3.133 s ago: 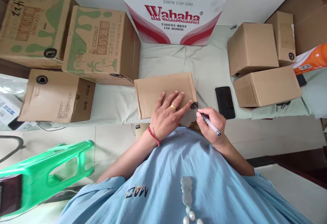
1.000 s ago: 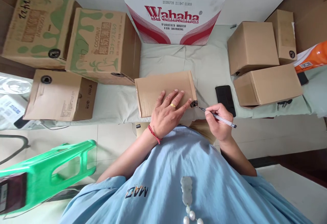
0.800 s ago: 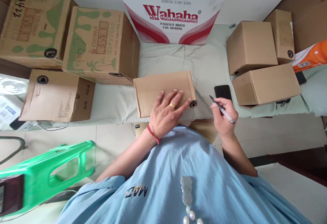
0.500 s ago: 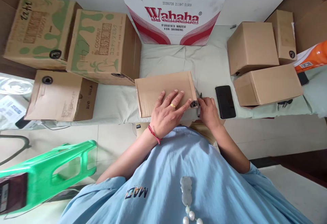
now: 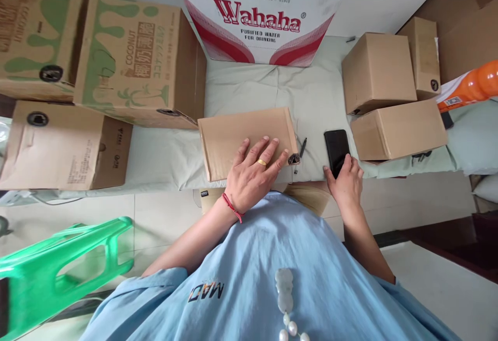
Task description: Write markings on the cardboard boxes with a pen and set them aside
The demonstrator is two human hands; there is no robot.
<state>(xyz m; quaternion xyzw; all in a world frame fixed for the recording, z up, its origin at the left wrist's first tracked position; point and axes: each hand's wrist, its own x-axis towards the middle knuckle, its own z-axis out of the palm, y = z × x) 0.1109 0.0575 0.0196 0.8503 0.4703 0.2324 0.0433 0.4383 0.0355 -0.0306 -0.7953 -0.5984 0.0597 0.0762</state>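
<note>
A flat brown cardboard box lies on the cloth in front of me, with a dark patch at its lower right corner. My left hand rests flat on the box, fingers spread, a gold ring on one of them. A black smartphone lies on the cloth to the right. My right hand has its thumb at the phone's left edge and its fingers at the right edge, closed around the lower end. Between box and phone is a black pen, apart from both hands.
Printed coconut cartons and a plain carton stand at left. A white and red Wahaha carton is at the back. Several brown boxes and an orange bottle sit at right. A green plastic stool stands below left.
My right hand has left the pen by the box corner and moved right to the smartphone, gripping its lower end. My left hand stays on the box. The view has shifted slightly.
</note>
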